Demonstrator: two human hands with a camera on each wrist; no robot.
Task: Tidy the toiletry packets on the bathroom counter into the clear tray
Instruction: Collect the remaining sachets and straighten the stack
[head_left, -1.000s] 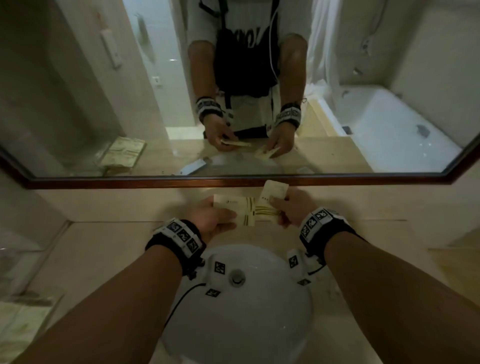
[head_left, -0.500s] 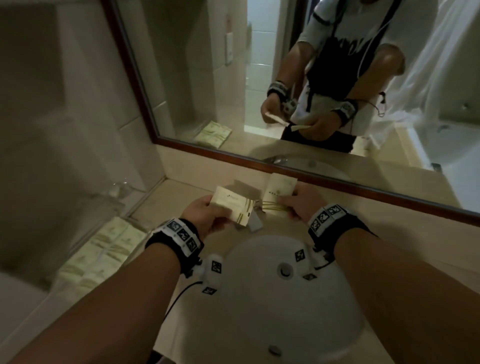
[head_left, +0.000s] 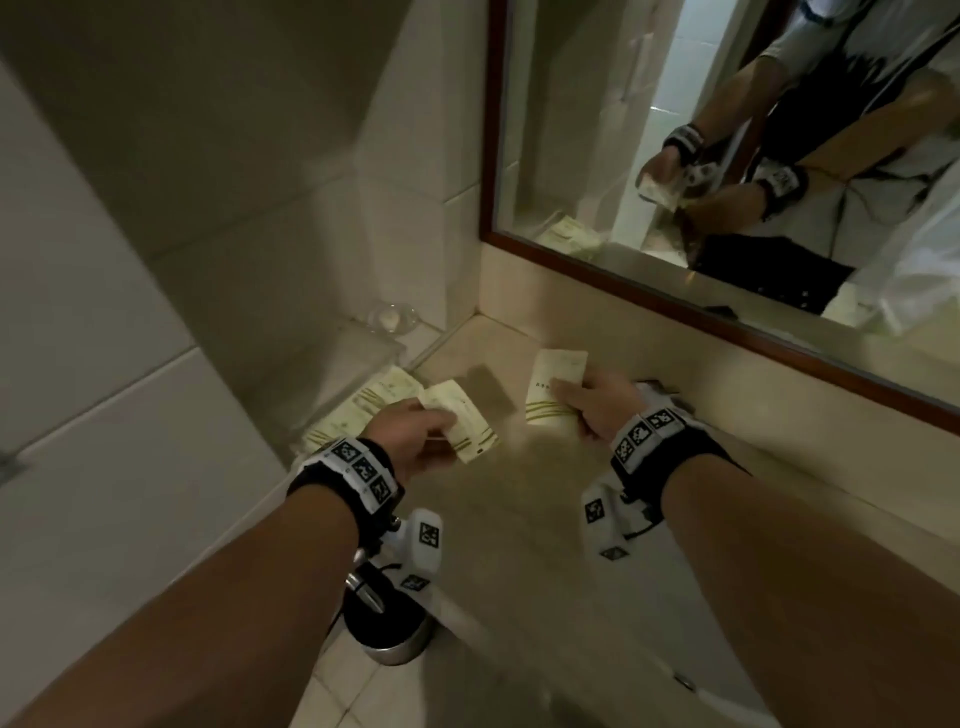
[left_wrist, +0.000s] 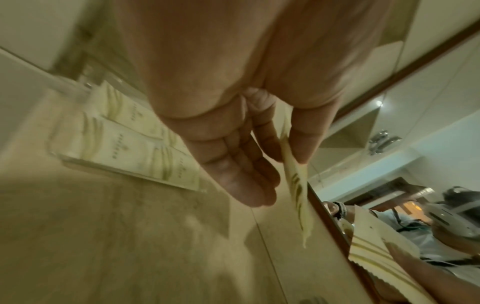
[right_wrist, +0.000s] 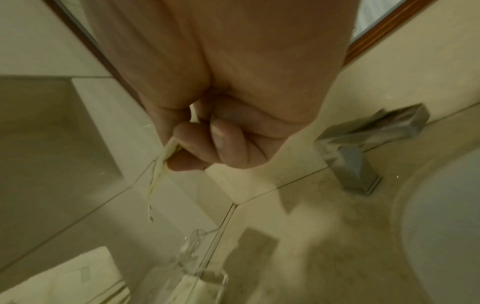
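My left hand (head_left: 441, 431) pinches a cream packet with green stripes (head_left: 462, 423) between thumb and fingers, just right of the clear tray (head_left: 376, 340). Several matching packets (head_left: 358, 410) lie flat in the tray. In the left wrist view the held packet (left_wrist: 296, 185) hangs edge-on beside the tray's packets (left_wrist: 124, 144). My right hand (head_left: 571, 410) grips a second packet (head_left: 553, 382) over the beige counter, further right. The right wrist view shows that packet (right_wrist: 158, 170) edge-on under curled fingers, with the tray's corner (right_wrist: 197, 257) below.
A wood-framed mirror (head_left: 727, 156) runs along the back wall. A small glass (head_left: 392, 317) stands behind the tray in the corner. A chrome faucet (right_wrist: 358, 148) and the white basin (right_wrist: 446, 216) lie to the right. A black bin (head_left: 384, 623) sits on the floor below.
Both hands have carried their packets left, from over the basin to the counter beside the tray. The two packets, overlapping before, are now apart.
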